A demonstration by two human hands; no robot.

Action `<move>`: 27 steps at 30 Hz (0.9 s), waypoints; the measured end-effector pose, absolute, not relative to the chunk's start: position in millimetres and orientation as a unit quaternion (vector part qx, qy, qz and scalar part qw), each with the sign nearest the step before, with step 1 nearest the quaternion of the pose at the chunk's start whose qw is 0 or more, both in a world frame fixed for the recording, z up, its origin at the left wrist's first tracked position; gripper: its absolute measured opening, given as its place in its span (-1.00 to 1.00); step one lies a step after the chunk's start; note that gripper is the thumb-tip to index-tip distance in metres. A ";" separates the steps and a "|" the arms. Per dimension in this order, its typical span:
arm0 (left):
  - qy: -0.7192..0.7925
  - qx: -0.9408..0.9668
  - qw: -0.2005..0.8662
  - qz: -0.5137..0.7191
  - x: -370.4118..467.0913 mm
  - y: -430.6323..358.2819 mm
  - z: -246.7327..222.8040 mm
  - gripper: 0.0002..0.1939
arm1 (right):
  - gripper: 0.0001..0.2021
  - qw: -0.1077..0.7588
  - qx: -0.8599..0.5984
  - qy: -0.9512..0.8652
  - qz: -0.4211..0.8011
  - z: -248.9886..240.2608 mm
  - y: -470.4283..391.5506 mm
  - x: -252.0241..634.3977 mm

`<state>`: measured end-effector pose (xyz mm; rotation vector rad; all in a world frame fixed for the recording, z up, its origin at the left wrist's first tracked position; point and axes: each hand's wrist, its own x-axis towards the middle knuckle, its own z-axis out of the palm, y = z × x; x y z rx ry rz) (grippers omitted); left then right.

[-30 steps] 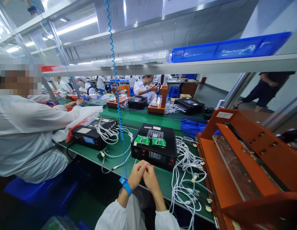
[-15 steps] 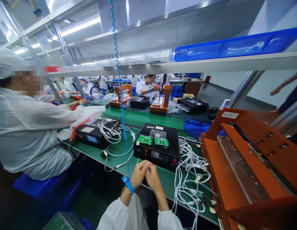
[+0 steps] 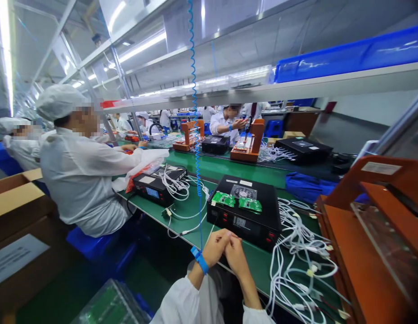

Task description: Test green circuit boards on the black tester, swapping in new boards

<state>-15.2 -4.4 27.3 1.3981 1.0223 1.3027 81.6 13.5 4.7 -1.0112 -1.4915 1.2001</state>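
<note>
My left hand (image 3: pixel 216 247) and my right hand (image 3: pixel 236 256) meet at the front edge of the green bench, fingers curled and touching each other. I see no object between them, though the insides of the fingers are hidden. A blue wrist strap (image 3: pixel 200 260) circles my left wrist, and a coiled blue cord (image 3: pixel 197 162) rises from it. Just beyond my hands stands a black box with a small display (image 3: pixel 244 229). Two green circuit boards, one at the left (image 3: pixel 223 199) and one at the right (image 3: pixel 250 204), lie on its top.
White cables (image 3: pixel 296 243) lie tangled right of the box, beside an orange fixture (image 3: pixel 350 252). Another black unit (image 3: pixel 151 191) stands left, near a seated co-worker (image 3: pixel 83 175). A shelf (image 3: pixel 330 85) with a blue bin (image 3: pixel 350 54) crosses overhead. A cardboard box (image 3: pixel 23 225) is far left.
My view has turned left, so the bench and my hands appear further right, and the cardboard box has come into sight. My hands stay together in the same pose.
</note>
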 end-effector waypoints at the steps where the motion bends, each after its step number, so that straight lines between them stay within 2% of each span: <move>1: 0.416 0.563 0.475 0.533 -14.8 -4.4 26.7 -0.49 | -0.35 0.469 -0.415 -0.608 0.487 5.2 13.5 81.8; 7: 0.411 0.545 0.497 0.536 -13.8 -4.7 25.9 -0.42 | -0.31 0.467 -0.422 -0.615 0.475 6.6 13.7 83.2; 17: 0.410 0.544 0.491 0.542 -13.6 -5.6 29.0 -0.47 | -0.38 0.466 -0.435 -0.596 0.488 -3.0 15.9 82.0; 27: 0.418 0.554 0.481 0.535 -14.4 -5.8 29.9 -0.47 | -0.34 0.456 -0.428 -0.612 0.485 0.1 15.9 83.4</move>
